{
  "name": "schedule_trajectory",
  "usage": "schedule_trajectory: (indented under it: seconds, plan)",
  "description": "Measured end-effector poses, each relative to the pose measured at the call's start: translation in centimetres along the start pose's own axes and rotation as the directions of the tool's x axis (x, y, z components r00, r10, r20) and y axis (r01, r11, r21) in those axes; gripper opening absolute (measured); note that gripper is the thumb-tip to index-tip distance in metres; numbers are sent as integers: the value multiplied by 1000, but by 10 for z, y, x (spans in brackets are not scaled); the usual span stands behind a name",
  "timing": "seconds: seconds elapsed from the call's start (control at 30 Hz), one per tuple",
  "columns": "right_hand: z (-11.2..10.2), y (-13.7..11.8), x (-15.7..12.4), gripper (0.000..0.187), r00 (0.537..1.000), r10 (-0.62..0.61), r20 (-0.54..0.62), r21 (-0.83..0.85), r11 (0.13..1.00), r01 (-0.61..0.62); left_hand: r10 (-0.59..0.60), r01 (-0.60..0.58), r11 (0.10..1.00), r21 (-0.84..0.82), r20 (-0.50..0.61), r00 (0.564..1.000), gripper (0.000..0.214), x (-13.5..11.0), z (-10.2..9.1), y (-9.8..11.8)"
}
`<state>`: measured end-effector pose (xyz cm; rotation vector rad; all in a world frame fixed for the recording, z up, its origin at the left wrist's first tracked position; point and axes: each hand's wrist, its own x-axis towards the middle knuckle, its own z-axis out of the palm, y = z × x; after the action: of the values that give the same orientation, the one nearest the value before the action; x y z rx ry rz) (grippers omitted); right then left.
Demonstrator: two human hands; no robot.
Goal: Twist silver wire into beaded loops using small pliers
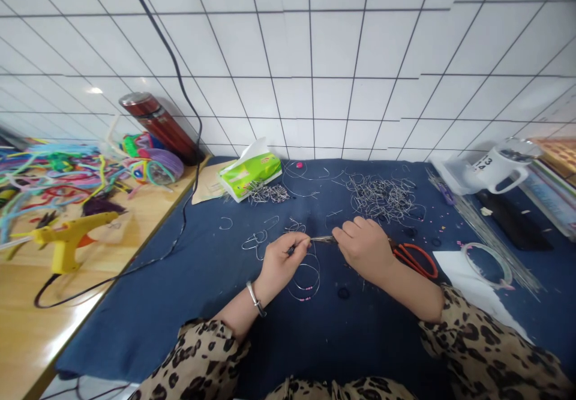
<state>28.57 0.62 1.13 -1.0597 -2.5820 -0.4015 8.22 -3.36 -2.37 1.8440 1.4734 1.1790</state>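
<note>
Thin wire loop [306, 280] lies on the blue cloth [180, 304] just in front of the person, between the two hands, its upper end lifted to the fingers; a few pink beads sit low on it, most of the wire looks bare, so I'd judge the beading early, much left; left hand [283, 262] rests wrist-down on the cloth, bracelet [255, 298] showing, grip pinched together on the wire's end; right hand [364, 247] lies knuckles-up, palm down, grip clamped on the pliers [416, 259], orange handles sticking out behind the hand, metal nose meeting the wire at the left fingertips; behind the hands a big heap of bent wire pieces [382, 196], smaller heap [267, 193] beside a green tissue pack [249, 175]; straight wires [495, 238] and a white mug [497, 169] off right; on the bare wooden table [27, 322] to the left, a yellow glue gun [67, 238], pipe cleaners [54, 172], red flask [157, 124].
</note>
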Motion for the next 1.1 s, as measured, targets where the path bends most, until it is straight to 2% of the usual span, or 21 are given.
schedule_trajectory:
  seconds: [0.2,0.3,0.47,0.53,0.6,0.7,0.83,0.97,1.1]
  plan:
    - [1,0,-1,19,998,-35,-58,-53,998,32,-73,74,997,-29,26,997,14,2,-4,4]
    - [3,1,-1,19,994,-64,-83,-64,996,59,-132,141,981,-132,71,989,17,3,-5,4]
    - [5,4,-1,18,989,-114,-94,-86,991,106,-265,348,827,-441,241,934,18,6,-4,-2]
    - [5,5,-1,18,986,-130,-100,-84,989,122,-278,379,777,-502,267,923,17,8,-4,-5]
    - [5,6,-1,18,987,-123,-107,-73,991,116,-276,363,780,-509,239,931,17,9,-5,-6]
    - [5,6,-1,19,990,-85,-114,-47,996,80,-237,267,882,-388,124,963,17,8,-8,-7]
    - [5,6,0,19,992,-59,-113,-35,998,56,-97,98,990,-102,10,995,14,6,-8,-5]
    - [4,3,1,19,993,-58,-104,-58,997,52,7,-5,995,95,-29,1000,11,3,-6,-2]
    - [3,2,1,19,994,-68,-81,-76,995,62,84,-75,975,209,-35,996,13,2,-4,-2]
